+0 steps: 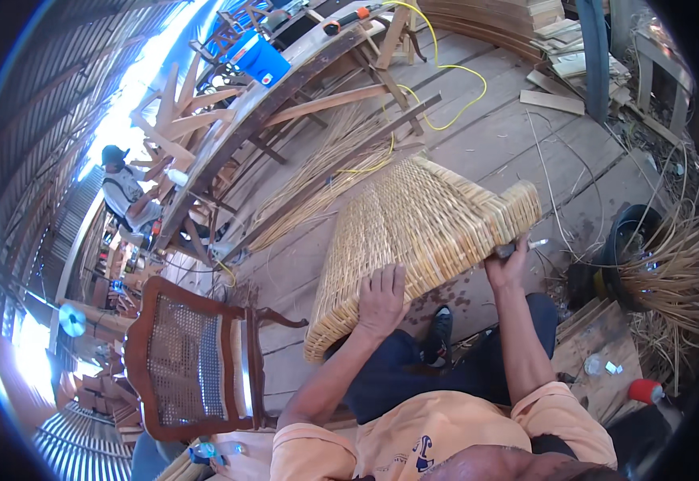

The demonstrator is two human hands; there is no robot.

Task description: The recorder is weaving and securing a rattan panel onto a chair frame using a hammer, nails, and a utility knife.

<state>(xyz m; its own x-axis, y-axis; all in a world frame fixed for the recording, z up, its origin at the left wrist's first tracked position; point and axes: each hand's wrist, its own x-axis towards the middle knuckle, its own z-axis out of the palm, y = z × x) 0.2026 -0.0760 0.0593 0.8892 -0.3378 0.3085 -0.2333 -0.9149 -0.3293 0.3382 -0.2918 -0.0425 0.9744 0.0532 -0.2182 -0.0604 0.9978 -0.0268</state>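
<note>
A large woven wicker piece, flat-faced with a thick rolled rim, lies tilted across my knees. My left hand rests on its near edge, fingers laid flat over the weave; the thumb is hidden. At the right end, my right hand is closed just below the rim, around a small tool with a dark body and a pale metal tip. Its exact kind does not show. The fingers there are partly covered by the wicker edge.
A cane-backed wooden chair stands at left. Right of me, a black bucket sits beside loose cane strips. A long workbench holds a blue bucket. A yellow cord crosses the floor. Another person sits far left.
</note>
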